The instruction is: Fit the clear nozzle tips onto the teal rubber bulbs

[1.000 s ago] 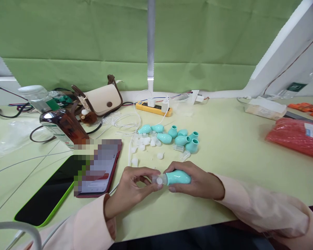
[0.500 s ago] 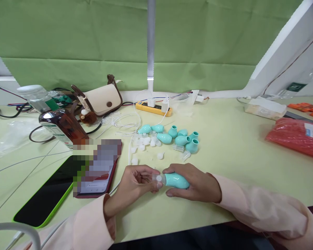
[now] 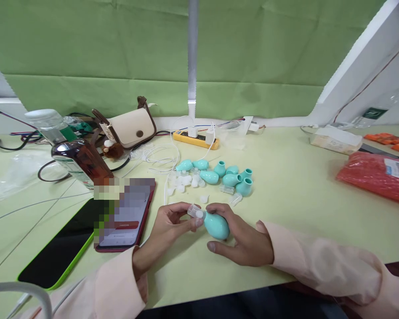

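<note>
A clear plastic tube point(image 3: 196, 212) is joined to the neck of a glossy turquoise bulb point(image 3: 217, 225) near the front of the table. My left hand point(image 3: 173, 223) pinches the tube between thumb and fingers. Around the bulb's right side curves my right hand point(image 3: 241, 237), its fingers on top and its thumb spread away below. Beyond the hands lie several more turquoise bulbs point(image 3: 209, 177), some with open necks, beside small translucent white caps point(image 3: 185, 180) and clear tubes point(image 3: 235, 199).
Left are a green-edged phone point(image 3: 63, 248), a red-cased phone point(image 3: 123, 221), a dark bottle point(image 3: 81, 161) and a cream bag point(image 3: 131, 127). A yellow power strip point(image 3: 195, 139) sits behind. Right are a tissue pack point(image 3: 335, 140) and a red package point(image 3: 375, 175).
The bulb has tilted, its tube end rising to the upper left. My right thumb has moved away from the bulb, and both hands have shifted slightly.
</note>
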Demonstrator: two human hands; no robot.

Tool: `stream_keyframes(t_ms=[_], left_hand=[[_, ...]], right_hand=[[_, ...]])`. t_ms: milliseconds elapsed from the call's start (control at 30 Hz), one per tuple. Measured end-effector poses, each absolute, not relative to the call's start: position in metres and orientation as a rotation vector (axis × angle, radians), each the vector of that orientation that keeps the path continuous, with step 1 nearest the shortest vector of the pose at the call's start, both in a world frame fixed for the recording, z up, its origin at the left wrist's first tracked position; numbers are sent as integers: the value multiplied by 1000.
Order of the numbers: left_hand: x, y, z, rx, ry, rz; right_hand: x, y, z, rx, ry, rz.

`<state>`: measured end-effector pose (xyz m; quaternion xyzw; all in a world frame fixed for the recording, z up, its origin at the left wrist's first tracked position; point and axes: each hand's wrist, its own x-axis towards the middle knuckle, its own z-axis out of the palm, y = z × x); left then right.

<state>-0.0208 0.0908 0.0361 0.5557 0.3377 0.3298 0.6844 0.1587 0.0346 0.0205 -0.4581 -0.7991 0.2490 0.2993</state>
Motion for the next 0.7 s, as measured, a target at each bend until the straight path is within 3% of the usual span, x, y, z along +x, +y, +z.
stream_keyframes(t_ms=[200, 400, 700], left_hand=[[-22, 92, 36, 1340, 649, 887], [-22, 91, 33, 1331, 766, 840], [-21, 90, 27, 1209, 628, 818]], right_hand=[[170, 50, 28, -1037, -2204, 440], [198, 70, 35, -1152, -2348, -24], [204, 71, 38, -1352, -2601, -305]])
